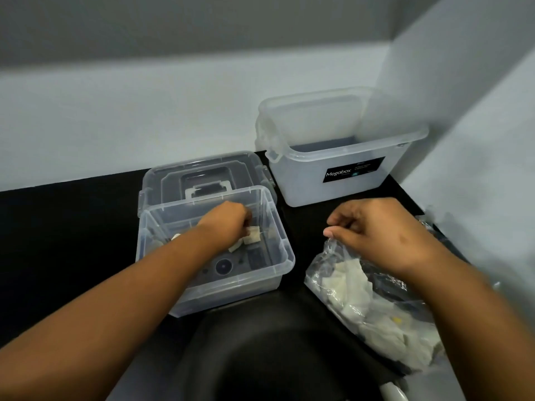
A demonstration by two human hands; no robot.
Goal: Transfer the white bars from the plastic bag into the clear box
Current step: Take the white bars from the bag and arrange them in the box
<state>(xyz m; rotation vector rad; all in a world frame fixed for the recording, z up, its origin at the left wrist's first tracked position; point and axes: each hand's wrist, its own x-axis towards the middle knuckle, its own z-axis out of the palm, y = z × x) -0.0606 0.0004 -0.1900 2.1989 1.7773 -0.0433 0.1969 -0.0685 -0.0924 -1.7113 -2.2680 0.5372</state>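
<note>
Pale grey walls (144,117) meeting in a corner at upper right, darker band along the top. Black table (58,241) below, carrying everything.

Farthest back, in the corner: frosted tub (333,180), open, lid (312,117) propped upright behind it against the wall. Black label (353,170) on its front wall reading "Megabox" in white; smaller print beside it too fine to read.

Left of that and nearer: clear box (285,256), open, standing in front of its own clear lid (202,175), which lies flat with a white handle on top. Round embossed mark on the box floor, not legible.

At lower right: plastic bag (327,273), crumpled, lying on the table just beside the clear box, mouth toward the box. White bars (350,280) heaped inside the bag, seen through the film.

Left hand (228,224) down inside the clear box, fingers curled round one white bar (251,235) near the box floor. A few more pale bars lying loose on the floor there, beside and under the wrist.

Right hand (376,230) above the mouth of the bag, thumb and fingertips pinching its upper edge, lifting the film open.
</note>
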